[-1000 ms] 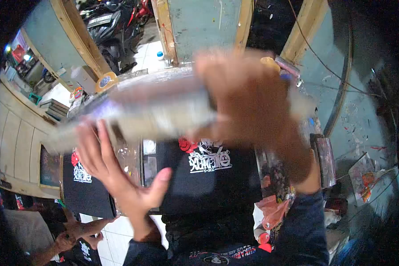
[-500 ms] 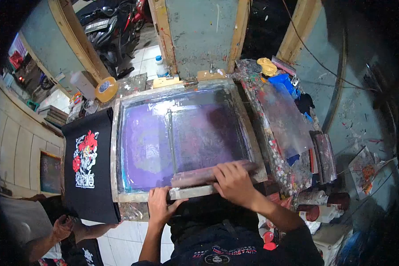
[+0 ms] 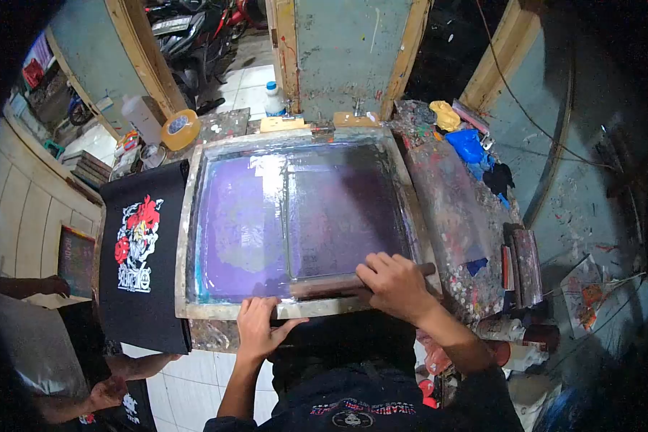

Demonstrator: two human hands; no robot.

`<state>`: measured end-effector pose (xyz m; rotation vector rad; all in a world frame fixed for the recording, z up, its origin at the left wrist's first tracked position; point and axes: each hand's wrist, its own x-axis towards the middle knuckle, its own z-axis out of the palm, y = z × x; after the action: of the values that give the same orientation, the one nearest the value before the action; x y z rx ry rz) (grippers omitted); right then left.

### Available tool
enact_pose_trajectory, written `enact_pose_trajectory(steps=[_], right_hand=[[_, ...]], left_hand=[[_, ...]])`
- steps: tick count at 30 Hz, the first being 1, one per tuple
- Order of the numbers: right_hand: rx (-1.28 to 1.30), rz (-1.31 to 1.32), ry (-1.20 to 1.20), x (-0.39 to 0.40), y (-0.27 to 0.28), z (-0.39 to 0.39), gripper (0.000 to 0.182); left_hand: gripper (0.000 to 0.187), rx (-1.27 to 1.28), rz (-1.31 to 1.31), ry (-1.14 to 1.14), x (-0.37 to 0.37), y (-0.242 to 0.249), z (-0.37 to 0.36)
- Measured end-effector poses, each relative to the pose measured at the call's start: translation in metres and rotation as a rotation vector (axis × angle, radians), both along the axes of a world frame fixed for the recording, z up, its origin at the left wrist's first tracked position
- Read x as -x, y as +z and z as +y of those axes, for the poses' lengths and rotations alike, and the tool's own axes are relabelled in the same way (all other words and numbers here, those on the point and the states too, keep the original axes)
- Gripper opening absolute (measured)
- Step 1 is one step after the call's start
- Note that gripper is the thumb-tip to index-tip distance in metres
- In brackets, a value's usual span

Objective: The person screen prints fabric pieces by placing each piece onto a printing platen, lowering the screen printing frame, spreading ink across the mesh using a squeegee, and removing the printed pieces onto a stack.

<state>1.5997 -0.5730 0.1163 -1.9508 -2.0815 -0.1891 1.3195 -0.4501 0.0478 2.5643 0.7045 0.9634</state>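
A screen printing frame (image 3: 182, 288) with purple mesh lies before me on the work table. My left hand (image 3: 258, 325) grips its near rail, fingers over the top and thumb out to the side. Along the near end of the mesh, on the right half, lies a long squeegee (image 3: 327, 286). My right hand (image 3: 394, 286) is closed around the squeegee, fingers over its top; its lower edge against the mesh is hard to make out. Left of the frame sits a black cloth (image 3: 151, 317) printed with a red and white figure.
Hinge clamps (image 3: 356, 121) stand at the frame's far edge. A tape roll (image 3: 180, 128) and bottles are at the back left. Blue and yellow scraps lie on the ink-spotted right side table (image 3: 446, 209). Another person's hand (image 3: 108, 392) is at the lower left.
My view has shifted slightly. The squeegee is tilted differently, showing less of its broad face, still near the frame's near end. The other person at left has shifted, and another arm now shows.
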Motion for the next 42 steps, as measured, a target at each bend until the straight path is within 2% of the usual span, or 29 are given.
enact_pose_trajectory(steps=[2,4,6,11,14,17,20,23,26,27,29,32,37,40,42], right_hand=[[-0.045,-0.043,-0.008,-0.012,0.001,0.016,0.024],[-0.091,-0.064,-0.011,-0.042,0.001,0.054,0.027],[-0.159,-0.059,0.029,-0.081,-0.007,0.106,0.046],[-0.18,-0.165,0.048,-0.148,-0.01,0.215,0.056],[-0.171,-0.108,0.094,-0.162,-0.014,0.237,0.063],[-0.048,-0.126,0.166,-0.168,-0.004,0.244,0.065],[-0.251,-0.152,0.262,-0.176,-0.005,0.262,0.066],[-0.111,-0.104,0.192,-0.189,-0.013,0.264,0.066],[-0.09,-0.272,0.082,-0.186,-0.024,0.251,0.066],[-0.062,-0.231,0.014,-0.181,-0.032,0.241,0.064],[-0.021,-0.158,-0.111,-0.159,-0.025,0.221,0.061],[-0.125,-0.118,-0.2,-0.132,-0.033,0.197,0.049],[0.034,0.018,-0.512,-0.063,-0.022,0.141,0.045],[0.068,0.087,-0.724,-0.027,-0.02,0.104,0.043],[0.121,0.105,-0.818,-0.008,-0.009,0.081,0.042]], left_hand=[[0.059,0.007,0.009,-0.014,0.001,0.005,0.0],[0.058,0.005,0.019,-0.017,0.001,0.01,0.001],[0.058,-0.005,0.017,-0.003,0.001,0.01,0.001],[0.058,-0.027,-0.018,-0.006,-0.001,0.0,0.003],[0.058,0.008,0.006,0.007,0.002,-0.01,0.002],[0.057,0.04,0.04,0.008,0.002,-0.016,0.002],[0.056,0.027,0.049,0.012,0.001,-0.022,0.002],[0.054,0.043,0.088,0.025,0.004,-0.024,0.002],[0.054,0.017,0.062,0.009,0.002,-0.028,0.005],[0.054,0.011,0.05,-0.005,0.004,-0.029,0.004],[0.056,0.022,0.055,0.003,0.003,-0.031,0.002],[0.062,0.03,0.076,0.008,0.004,-0.033,0.003],[0.063,0.006,0.038,0.007,0.003,-0.034,0.002],[0.055,0.001,0.017,0.005,0.0,-0.026,0.002],[0.056,0.056,0.074,0.032,0.002,-0.026,-0.001]])
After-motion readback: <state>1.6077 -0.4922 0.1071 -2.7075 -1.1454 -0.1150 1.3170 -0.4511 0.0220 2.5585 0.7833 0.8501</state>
